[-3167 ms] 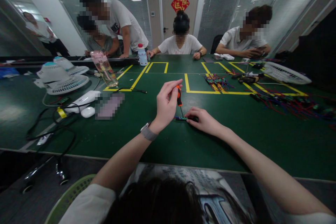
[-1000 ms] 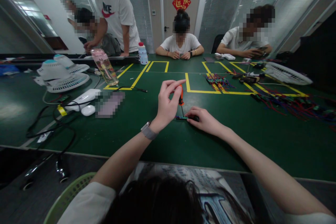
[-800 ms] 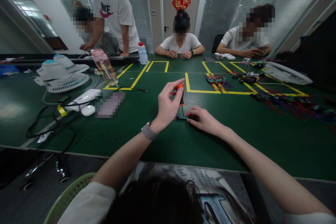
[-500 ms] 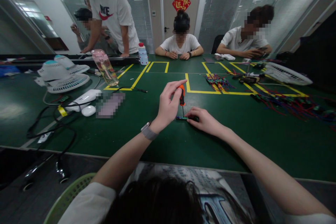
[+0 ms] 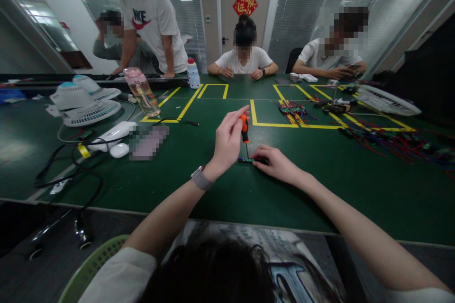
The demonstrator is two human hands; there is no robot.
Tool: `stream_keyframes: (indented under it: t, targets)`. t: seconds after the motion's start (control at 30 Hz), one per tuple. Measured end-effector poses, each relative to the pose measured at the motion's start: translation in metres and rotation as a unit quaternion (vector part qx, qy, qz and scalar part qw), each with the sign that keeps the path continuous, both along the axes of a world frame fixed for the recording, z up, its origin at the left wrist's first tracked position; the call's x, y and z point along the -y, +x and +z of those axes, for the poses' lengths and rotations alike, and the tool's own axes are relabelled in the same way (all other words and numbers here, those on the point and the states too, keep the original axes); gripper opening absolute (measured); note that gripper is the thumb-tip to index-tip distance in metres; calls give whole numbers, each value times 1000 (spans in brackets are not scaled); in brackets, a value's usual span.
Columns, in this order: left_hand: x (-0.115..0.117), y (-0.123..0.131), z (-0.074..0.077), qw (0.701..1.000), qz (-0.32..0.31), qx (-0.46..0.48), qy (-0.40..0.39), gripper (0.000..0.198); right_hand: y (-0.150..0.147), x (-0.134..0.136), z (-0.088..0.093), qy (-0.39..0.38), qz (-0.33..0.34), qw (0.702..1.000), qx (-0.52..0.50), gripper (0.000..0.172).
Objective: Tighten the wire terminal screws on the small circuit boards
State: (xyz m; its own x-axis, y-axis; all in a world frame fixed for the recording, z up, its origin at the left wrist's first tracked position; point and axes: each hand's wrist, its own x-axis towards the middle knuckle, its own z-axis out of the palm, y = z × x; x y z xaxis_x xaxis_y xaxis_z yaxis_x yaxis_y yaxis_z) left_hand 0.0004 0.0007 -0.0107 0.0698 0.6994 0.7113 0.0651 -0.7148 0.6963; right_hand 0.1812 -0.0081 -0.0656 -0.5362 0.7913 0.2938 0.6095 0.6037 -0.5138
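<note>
My left hand (image 5: 228,139) grips the orange and black handle of a screwdriver (image 5: 245,131) between thumb and fingers. The screwdriver stands nearly upright, its thin shaft reaching down to a small green circuit board (image 5: 245,160) on the green table (image 5: 199,189). My right hand (image 5: 272,163) pinches the right end of that board, low over the tabletop. A dark object shows under its fingers, too hidden to name. On my left wrist sits a watch with a grey band.
White fans (image 5: 81,106), a pink-lidded bottle (image 5: 142,92) and black cables (image 5: 71,151) lie to the left. Bundles of wired boards (image 5: 295,112) are at the right. A blue bottle (image 5: 193,75) stands farther back. Several people are across the table.
The top of the screwdriver has tilted slightly left along with my left fingertips. My right hand has barely moved. Across the table, the middle person's hands have moved apart.
</note>
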Motion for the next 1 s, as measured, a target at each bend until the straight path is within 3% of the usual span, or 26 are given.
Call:
stream_keyframes:
  t: [0.1, 0.3, 0.5, 0.7, 0.9, 1.0]
  targets:
    - [1, 1, 0, 1000, -9, 20, -11, 31, 0, 0, 1, 0, 1, 1000, 0, 14]
    - [3, 0, 4, 996, 78, -23, 24, 19, 0, 1, 1, -2, -3, 1000, 6, 14]
    - [2, 0, 1, 1000, -4, 5, 2, 31, 0, 0, 0, -4, -3, 1000, 3, 14]
    - [2, 0, 3, 997, 65, -18, 23, 19, 0, 0, 0, 0, -1, 1000, 3, 14]
    - [1, 0, 2, 1000, 11, 0, 15, 29, -1, 1, 0, -1, -4, 1000, 3, 14]
    - [2, 1, 2, 999, 37, -3, 19, 23, -1, 1, 1, -1, -6, 1000, 4, 14]
